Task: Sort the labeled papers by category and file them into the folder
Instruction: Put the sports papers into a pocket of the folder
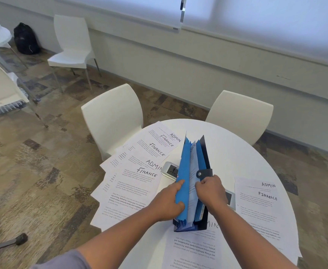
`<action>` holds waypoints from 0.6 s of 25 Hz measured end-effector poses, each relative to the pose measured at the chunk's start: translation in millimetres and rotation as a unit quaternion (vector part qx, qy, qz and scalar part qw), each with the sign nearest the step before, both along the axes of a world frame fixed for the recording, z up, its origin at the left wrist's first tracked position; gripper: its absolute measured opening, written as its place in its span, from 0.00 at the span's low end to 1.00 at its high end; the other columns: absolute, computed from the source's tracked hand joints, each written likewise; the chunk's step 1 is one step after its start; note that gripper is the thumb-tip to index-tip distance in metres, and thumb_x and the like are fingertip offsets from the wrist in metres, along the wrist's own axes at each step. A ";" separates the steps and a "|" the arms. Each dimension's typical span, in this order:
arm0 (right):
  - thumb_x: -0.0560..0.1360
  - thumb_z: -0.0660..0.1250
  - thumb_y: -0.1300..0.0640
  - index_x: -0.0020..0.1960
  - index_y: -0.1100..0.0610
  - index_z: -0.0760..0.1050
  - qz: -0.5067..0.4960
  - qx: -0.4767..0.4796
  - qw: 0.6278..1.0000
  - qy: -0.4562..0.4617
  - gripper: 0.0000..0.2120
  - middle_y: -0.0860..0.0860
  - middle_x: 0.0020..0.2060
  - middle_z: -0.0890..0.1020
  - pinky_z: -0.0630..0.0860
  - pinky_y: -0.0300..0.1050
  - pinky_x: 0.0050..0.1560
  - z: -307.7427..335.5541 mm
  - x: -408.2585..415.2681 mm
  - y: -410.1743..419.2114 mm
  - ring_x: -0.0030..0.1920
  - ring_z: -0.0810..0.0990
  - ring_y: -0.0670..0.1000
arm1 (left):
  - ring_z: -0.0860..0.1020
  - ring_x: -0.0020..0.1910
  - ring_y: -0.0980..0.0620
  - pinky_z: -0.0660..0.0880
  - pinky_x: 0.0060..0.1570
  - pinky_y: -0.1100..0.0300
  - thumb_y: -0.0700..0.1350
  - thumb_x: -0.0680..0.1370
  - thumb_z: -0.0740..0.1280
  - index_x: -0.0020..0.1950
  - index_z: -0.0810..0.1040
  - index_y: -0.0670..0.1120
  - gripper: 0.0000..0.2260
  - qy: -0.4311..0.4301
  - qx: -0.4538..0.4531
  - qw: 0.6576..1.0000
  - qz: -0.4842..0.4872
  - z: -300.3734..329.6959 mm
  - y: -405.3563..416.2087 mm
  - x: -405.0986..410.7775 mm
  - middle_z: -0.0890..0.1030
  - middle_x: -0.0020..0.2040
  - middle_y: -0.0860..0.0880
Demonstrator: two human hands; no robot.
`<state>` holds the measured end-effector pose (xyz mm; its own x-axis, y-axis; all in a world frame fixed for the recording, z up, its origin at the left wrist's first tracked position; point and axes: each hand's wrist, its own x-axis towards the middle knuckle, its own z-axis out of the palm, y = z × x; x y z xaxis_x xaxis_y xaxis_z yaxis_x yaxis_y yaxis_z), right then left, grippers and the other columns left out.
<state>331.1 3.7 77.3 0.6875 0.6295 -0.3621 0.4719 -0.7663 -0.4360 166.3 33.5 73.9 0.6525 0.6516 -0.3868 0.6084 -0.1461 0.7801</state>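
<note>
Round white table point(237, 152), filing under way: left hand point(167, 202) and right hand point(211, 191) gripped folder point(186, 171) dividers apart, labeled papers point(139, 171) beside awaiting insertion.

Folder point(193, 183) upright mid-table point(237, 152); papers point(139, 171) left, right.

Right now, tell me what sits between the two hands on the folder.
Head view: between the left hand and right hand stand the folder's blue dividers, with a white printed sheet slotted between them.
</note>
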 end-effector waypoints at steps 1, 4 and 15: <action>0.75 0.64 0.51 0.36 0.52 0.72 -0.004 -0.006 1.000 0.010 0.10 0.55 0.55 0.79 0.79 0.51 0.47 0.2 1.5 1.2 0.50 0.81 0.60 | 0.72 0.71 0.51 0.74 0.66 0.58 0.45 0.80 0.65 0.84 0.53 0.51 0.35 0.000 -0.001 1.000 0.000 0.3 0.4 -0.2 0.63 0.80 0.52; 0.72 0.66 0.52 0.45 0.56 0.77 -0.025 -0.010 0.999 0.024 0.07 0.55 0.47 0.83 0.76 0.47 0.42 -2.7 3.1 2.9 0.46 0.82 0.58 | 0.72 0.71 0.51 0.74 0.65 0.61 0.45 0.80 0.65 0.84 0.52 0.51 0.35 0.000 -0.007 1.000 0.001 0.7 -0.1 -0.7 0.64 0.80 0.51; 0.75 0.70 0.44 0.38 0.49 0.76 -0.026 0.000 0.999 -0.026 0.11 0.48 0.43 0.81 0.80 0.55 0.52 -4.7 -0.5 3.2 0.44 0.81 0.53 | 0.71 0.71 0.50 0.75 0.65 0.59 0.45 0.80 0.65 0.84 0.52 0.52 0.35 0.005 -0.001 1.000 -0.003 -0.3 -0.5 0.6 0.63 0.80 0.52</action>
<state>330.6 6.9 72.6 0.7369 0.5933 -0.3240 0.4545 -0.7896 -0.4121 166.9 32.9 73.6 0.6520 0.6468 -0.3956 0.6159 -0.1475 0.7739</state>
